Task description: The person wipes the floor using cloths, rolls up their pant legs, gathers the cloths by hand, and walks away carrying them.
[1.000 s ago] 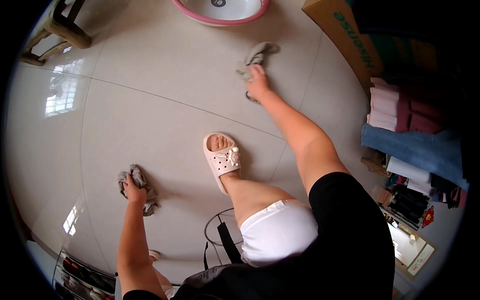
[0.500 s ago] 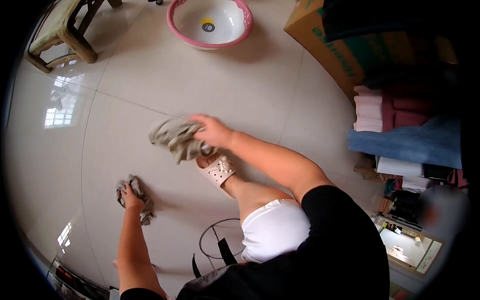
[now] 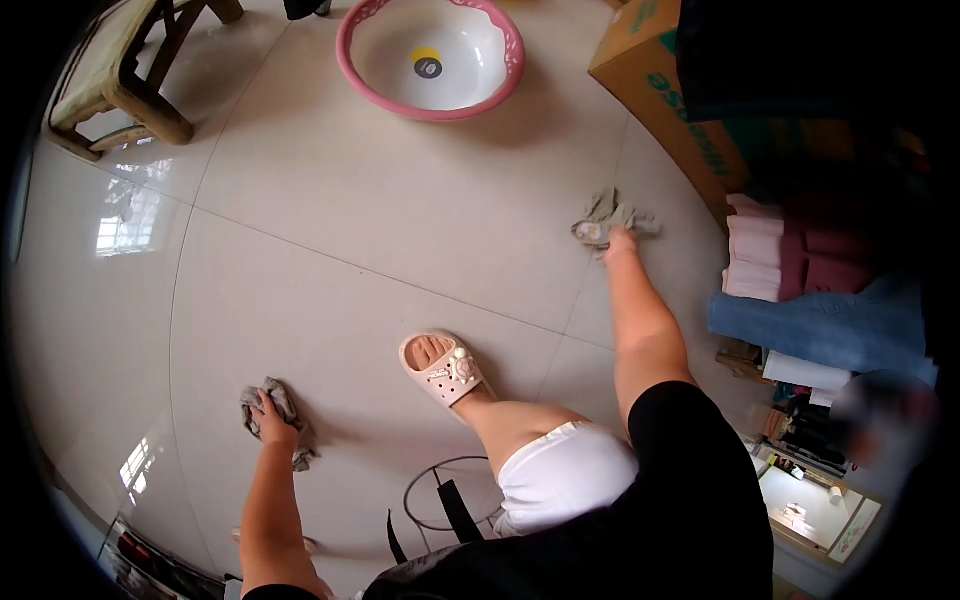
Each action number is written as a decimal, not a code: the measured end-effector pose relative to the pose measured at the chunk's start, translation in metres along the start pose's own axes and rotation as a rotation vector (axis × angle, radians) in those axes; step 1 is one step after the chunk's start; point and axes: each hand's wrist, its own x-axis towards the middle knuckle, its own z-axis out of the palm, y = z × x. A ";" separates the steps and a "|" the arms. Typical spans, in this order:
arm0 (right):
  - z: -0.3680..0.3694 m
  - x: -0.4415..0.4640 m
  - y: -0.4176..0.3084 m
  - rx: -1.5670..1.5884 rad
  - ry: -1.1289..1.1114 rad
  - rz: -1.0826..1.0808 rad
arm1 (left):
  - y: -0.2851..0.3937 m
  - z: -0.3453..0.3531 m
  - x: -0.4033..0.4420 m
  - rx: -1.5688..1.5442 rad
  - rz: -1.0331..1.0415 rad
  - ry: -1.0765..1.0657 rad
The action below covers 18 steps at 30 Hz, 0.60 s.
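Observation:
A crumpled grey-brown cloth lies on the floor at the lower left, beneath my left hand. My left fingers press down on it and grip it in part. Out to the right, my right hand grasps a second cloth, a rumpled grey-green rag, with folds spreading out ahead of the fingers. Whether this rag touches the floor along its whole length is hard to tell. Between my arms is my foot in a pink clog with pale charms on top.
Glossy floor tiles spread around me. A pink-rimmed white basin stands ahead, with a wooden stool at upper left. To the right are a cardboard box and folded clothes. A round metal frame is close to my leg.
My right hand has swung out to the right with its rag, away from the spot above my clog. My left hand stays on its cloth. The view has shifted slightly.

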 end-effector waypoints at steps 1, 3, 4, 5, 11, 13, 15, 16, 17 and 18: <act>0.002 -0.001 0.006 -0.008 0.000 0.006 | -0.002 0.003 0.001 0.016 0.008 0.015; 0.012 -0.010 0.021 0.175 -0.035 0.191 | -0.007 0.007 0.006 0.011 0.014 0.023; 0.014 -0.004 0.022 0.166 -0.033 0.202 | -0.010 0.007 0.005 0.008 0.028 0.033; 0.018 0.010 0.019 0.118 -0.042 0.151 | -0.013 0.007 0.005 0.016 0.019 0.027; 0.077 0.043 -0.041 0.078 -0.250 -0.153 | -0.010 0.003 0.001 -0.023 0.014 0.010; 0.109 0.009 -0.052 0.034 -0.263 -0.312 | -0.012 0.005 0.001 -0.001 0.080 0.076; 0.142 0.003 -0.058 -0.221 -0.357 -0.523 | -0.022 0.012 0.008 0.004 0.103 0.098; 0.156 -0.007 -0.059 -0.384 -0.395 -0.648 | -0.023 0.013 0.009 0.003 0.132 0.126; 0.169 -0.017 -0.058 -0.466 -0.429 -0.728 | -0.022 0.012 0.007 0.002 0.129 0.126; 0.178 -0.035 -0.057 -0.550 -0.460 -0.807 | -0.014 0.006 0.002 -0.002 0.107 0.097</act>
